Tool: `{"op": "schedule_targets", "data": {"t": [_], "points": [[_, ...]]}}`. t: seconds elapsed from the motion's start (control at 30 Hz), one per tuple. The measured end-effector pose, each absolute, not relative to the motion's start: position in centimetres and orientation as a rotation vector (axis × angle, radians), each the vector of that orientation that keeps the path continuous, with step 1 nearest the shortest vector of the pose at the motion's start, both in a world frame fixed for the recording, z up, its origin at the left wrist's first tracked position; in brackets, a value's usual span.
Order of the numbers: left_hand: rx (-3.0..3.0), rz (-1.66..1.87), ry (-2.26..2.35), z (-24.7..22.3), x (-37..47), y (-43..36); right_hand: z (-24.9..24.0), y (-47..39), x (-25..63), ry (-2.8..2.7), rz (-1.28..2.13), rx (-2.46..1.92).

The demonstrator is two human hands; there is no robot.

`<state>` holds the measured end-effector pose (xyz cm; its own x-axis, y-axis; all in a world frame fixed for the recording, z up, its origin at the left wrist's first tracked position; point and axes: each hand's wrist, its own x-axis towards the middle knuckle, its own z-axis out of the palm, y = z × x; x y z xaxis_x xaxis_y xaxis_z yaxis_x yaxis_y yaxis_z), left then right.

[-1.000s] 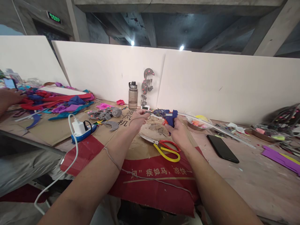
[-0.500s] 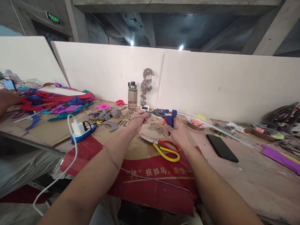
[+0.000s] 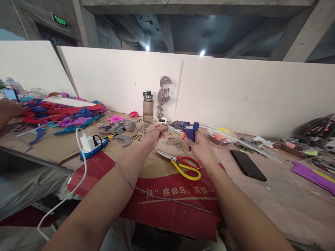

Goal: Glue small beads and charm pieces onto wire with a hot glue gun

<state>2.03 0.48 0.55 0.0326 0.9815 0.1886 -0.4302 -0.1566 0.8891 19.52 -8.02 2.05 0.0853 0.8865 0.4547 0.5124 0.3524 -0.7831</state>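
My right hand [image 3: 199, 144] is closed round the handle of a blue glue gun [image 3: 192, 130], whose nozzle points left. A long clear glue stick [image 3: 243, 143] runs out behind it to the right. Close to the nozzle, the fingers of my left hand [image 3: 156, 134] pinch a small grey piece [image 3: 164, 127]. A grey cord [image 3: 172, 200] crosses my left forearm and the red part of the cardboard. Below and between my hands lie scissors [image 3: 186, 167] with one red and one yellow handle.
A black phone [image 3: 248, 165] lies at the right, a bottle [image 3: 148, 107] and a small timer [image 3: 161, 120] at the back. Left are a white charger [image 3: 87, 142] on a blue power strip [image 3: 97, 149], coloured fabric [image 3: 70, 113] and another person's hand [image 3: 10, 111].
The glue gun has shifted very slightly right, its nozzle a little farther from the grey piece. The rear end of the glue stick has moved slightly up.
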Motion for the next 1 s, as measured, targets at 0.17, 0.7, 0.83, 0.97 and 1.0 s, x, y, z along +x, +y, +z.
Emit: {"op": "schedule_targets", "data": {"t": [0.17,0.7,0.83,0.97,1.0], "points": [[1.030,1.450,0.744,0.33,2.09,0.74,2.12,-8.18,19.39,-1.556,0.490,-1.314],[1.014,1.438,0.731,0.38,2.04,0.67,1.92,-7.87,19.50,-1.601,0.392,-1.312],[1.032,1.447,0.728,0.32,2.06,0.61,1.83,-7.82,19.55,-1.614,0.385,-1.329],[1.012,1.452,0.735,0.24,2.07,0.72,1.79,-7.84,19.58,-1.609,0.394,-1.343],[1.000,1.453,0.736,0.25,2.07,0.74,1.78,-7.85,19.58,-1.607,0.403,-1.339]]}}
